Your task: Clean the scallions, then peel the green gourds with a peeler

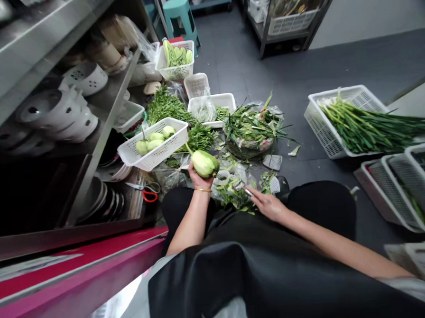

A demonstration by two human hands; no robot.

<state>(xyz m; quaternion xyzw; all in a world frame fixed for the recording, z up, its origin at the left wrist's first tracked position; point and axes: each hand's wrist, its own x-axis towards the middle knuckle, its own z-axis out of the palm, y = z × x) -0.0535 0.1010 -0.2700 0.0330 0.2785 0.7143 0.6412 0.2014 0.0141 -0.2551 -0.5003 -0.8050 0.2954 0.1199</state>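
My left hand (pixel 200 177) is wrapped round a green eggplant (pixel 204 163), whose long stem points up and away. Paler patches show on its skin. Lower and to the right, my right hand (pixel 268 204) is closed on a slim silver tool (pixel 249 192); its working end is too blurred to tell its kind. The tool is apart from the eggplant. Beneath both hands, green peelings and leaf scraps (pixel 232 194) lie on plastic between my knees. Left of the eggplant, a tilted white basket (pixel 155 155) holds several pale green eggplants (pixel 155 141).
Scissors with red handles (pixel 150 195) lie by the steel shelf (pixel 113 98) on my left. A heap of green trimmings (pixel 255 128) stands ahead. Leafy greens (pixel 169 106) lie beyond the basket. To the right, a white crate (pixel 327 129) holds long green stalks (pixel 371 124).
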